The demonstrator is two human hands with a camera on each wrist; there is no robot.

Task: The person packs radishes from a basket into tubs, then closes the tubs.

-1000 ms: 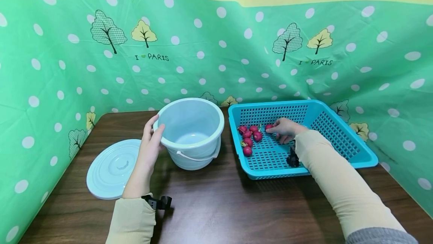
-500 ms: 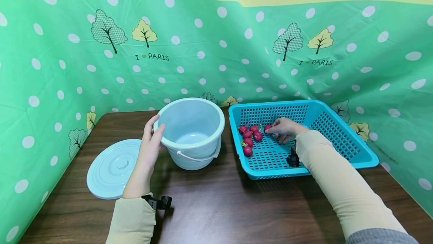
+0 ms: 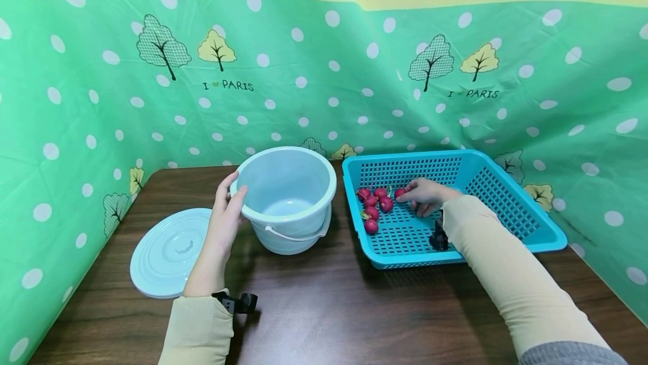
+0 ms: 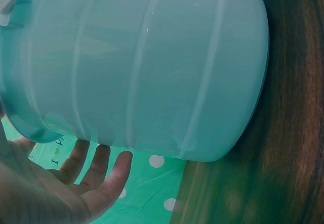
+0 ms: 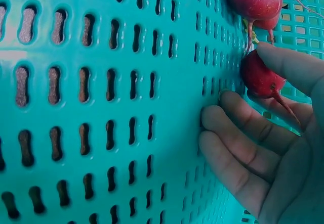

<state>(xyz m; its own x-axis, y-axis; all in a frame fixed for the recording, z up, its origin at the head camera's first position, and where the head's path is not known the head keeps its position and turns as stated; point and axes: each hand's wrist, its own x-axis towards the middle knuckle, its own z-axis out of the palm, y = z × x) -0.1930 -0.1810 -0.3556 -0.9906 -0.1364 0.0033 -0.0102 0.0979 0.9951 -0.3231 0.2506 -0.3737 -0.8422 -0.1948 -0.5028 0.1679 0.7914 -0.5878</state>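
Head view: right fingers [image 3: 407,197] pinch radish [image 3: 399,192] at tips; left fingers [image 3: 226,181] grip bucket rim [image 3: 286,219].

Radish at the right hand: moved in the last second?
Yes, slightly: the radish has shifted left in the head view, judged against the blue plastic basket.

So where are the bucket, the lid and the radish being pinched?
Bucket [image 3: 287,179]: head view, inside of its far wall.
Lid [image 3: 169,252]: head view, the ridged upper face.
Pinched radish [image 5: 259,76]: right wrist view, its round red body.

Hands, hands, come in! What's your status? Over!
Left hand holding bucket. Right hand pinching a radish in the basket. Lid off, bucket mouth unblocked.
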